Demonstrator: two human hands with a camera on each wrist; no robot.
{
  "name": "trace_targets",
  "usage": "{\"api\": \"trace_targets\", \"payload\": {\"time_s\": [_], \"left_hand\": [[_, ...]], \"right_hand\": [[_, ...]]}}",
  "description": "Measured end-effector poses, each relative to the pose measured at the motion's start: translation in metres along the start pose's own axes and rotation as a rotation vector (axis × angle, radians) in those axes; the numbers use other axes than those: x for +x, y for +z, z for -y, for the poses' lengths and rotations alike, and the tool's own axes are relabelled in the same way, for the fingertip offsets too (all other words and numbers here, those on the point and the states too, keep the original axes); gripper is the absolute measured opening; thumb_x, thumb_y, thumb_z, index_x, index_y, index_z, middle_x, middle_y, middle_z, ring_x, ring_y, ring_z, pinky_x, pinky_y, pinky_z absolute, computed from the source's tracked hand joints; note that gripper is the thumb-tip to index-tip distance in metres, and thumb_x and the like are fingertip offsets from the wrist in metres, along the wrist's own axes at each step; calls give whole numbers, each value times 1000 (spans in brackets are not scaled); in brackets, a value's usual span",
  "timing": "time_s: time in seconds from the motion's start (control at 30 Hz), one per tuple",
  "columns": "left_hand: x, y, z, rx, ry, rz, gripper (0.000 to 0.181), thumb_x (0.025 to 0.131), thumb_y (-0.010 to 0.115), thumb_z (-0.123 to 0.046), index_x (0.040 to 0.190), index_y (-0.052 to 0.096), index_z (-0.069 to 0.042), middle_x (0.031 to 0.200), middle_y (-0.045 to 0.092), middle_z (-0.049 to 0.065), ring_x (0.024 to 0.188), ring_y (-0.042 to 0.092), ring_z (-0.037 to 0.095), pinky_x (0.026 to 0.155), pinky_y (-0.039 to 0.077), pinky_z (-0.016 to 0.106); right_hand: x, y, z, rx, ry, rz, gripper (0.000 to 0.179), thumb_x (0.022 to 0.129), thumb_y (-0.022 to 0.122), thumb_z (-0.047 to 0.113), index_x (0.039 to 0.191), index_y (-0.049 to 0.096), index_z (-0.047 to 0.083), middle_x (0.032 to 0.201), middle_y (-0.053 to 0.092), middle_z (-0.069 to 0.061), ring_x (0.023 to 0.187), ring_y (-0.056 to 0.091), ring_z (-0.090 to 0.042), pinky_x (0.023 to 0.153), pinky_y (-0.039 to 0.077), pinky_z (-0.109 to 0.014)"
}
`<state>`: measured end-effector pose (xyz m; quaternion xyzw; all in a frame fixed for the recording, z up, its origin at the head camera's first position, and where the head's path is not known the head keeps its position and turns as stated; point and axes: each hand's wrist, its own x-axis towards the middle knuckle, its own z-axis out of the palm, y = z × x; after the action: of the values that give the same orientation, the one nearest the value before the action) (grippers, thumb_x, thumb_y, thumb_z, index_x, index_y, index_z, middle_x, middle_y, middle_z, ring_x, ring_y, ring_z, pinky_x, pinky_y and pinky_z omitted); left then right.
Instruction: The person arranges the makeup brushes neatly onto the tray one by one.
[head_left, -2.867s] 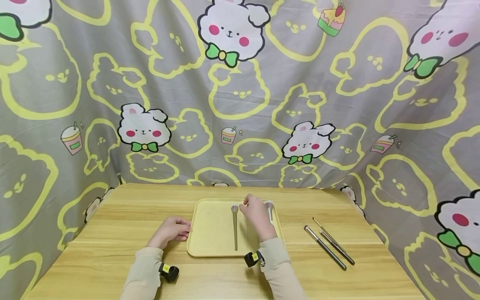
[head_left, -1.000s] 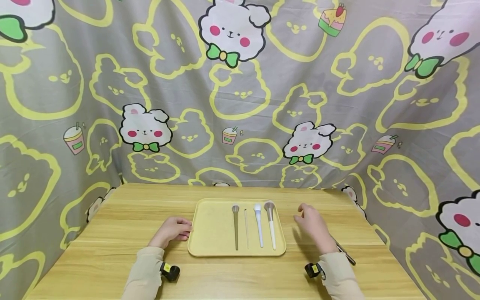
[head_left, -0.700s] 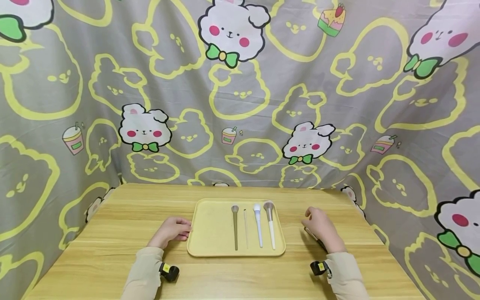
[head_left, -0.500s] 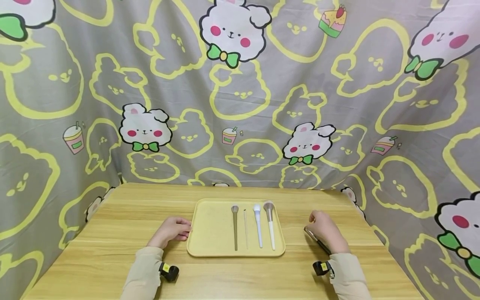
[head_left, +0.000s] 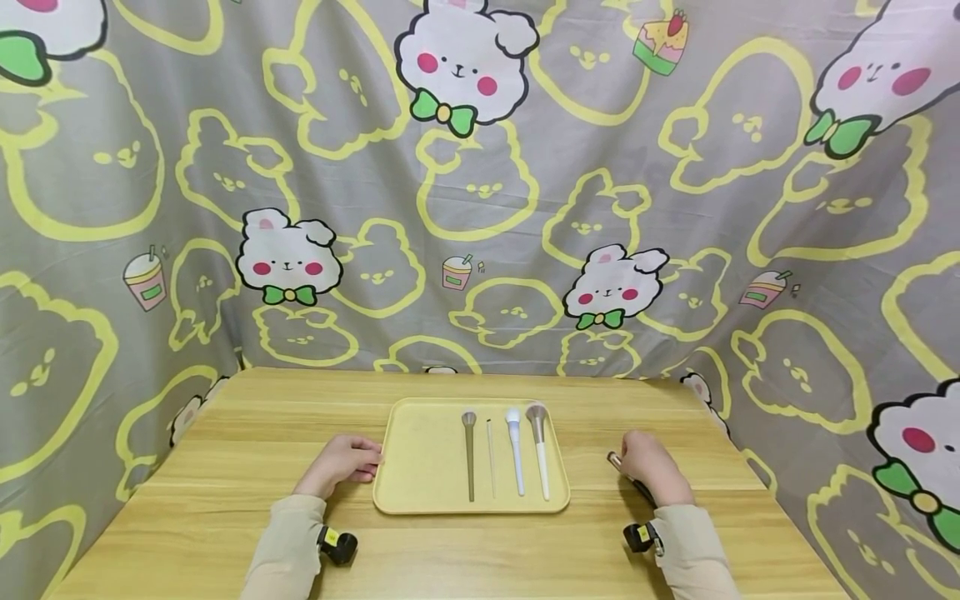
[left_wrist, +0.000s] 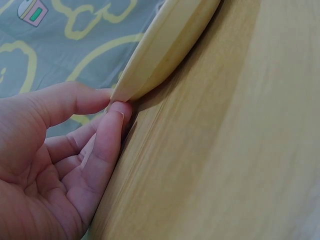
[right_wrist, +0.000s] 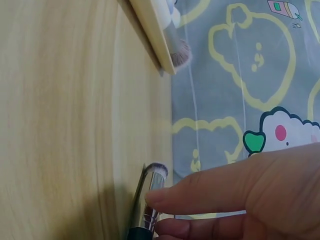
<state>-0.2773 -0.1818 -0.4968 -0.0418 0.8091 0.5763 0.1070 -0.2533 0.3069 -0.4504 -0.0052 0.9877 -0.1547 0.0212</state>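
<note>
In the left wrist view, my left hand (left_wrist: 65, 155) pinches the rim of a yellow tray (left_wrist: 160, 55) between thumb and fingers; the head view has it at the tray's left edge. My right hand (head_left: 651, 467) is right of the tray, over a dark-handled makeup brush (head_left: 615, 460) on the table. Seen from the right wrist, its fingers (right_wrist: 200, 195) grip the brush's silver ferrule (right_wrist: 151, 202) just below the bristles. The hand and forearm hide much of the handle in the head view.
On the tray's right half lie an olive makeup brush (head_left: 470, 458), a thin brush (head_left: 492, 458), a pale blue brush (head_left: 516, 454) and a white-handled brush (head_left: 542, 458), side by side. A patterned curtain (head_left: 495, 250) encloses the wooden table (head_left: 465, 558).
My right hand has left the tray, moved right and come down onto the dark-handled brush, taking hold of its ferrule. My left hand stays at the tray's edge.
</note>
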Motion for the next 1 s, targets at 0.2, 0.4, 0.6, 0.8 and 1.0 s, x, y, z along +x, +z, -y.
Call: {"api": "trace_targets", "payload": {"time_s": [0.2,0.4,0.6,0.8,1.0], "left_hand": [[-1,0,-1,3,9,2,27,86,68,-7,107,64,10,79,68,8,66,64,12,60,58,24],[-1,1,-1,-8,0,-4,25,86,68,-5,106,64,10,77,67,7,65,63,11,59,57,22],[-1,0,0,-5,2,-1,26,86,68,-6,106,64,9,77,67,6,65,63,11,59,57,22],[-1,0,0,-10,-1,1,25,86,67,-5,106,64,10,77,68,5,65,63,11,59,57,22],[-1,0,0,-18,3,5,25,86,66,-4,107,64,10,75,67,6,64,63,11,58,57,22]], "right_hand": [[2,4,-2,-36,1,17,12,79,61,-5,71,57,4,70,56,-7,62,49,-21,56,44,-31],[3,8,-4,-28,5,11,16,81,60,-3,68,55,5,66,52,-6,60,45,-20,55,39,-30],[4,8,-3,-48,16,17,15,83,61,-1,71,54,5,69,52,-7,61,47,-22,56,40,-31],[4,9,-3,-64,6,-8,18,85,62,4,69,53,5,68,52,-7,61,47,-22,56,41,-32],[3,10,-3,-48,-9,-16,13,71,62,-4,67,53,4,66,49,-6,60,42,-21,55,37,-31]]}}
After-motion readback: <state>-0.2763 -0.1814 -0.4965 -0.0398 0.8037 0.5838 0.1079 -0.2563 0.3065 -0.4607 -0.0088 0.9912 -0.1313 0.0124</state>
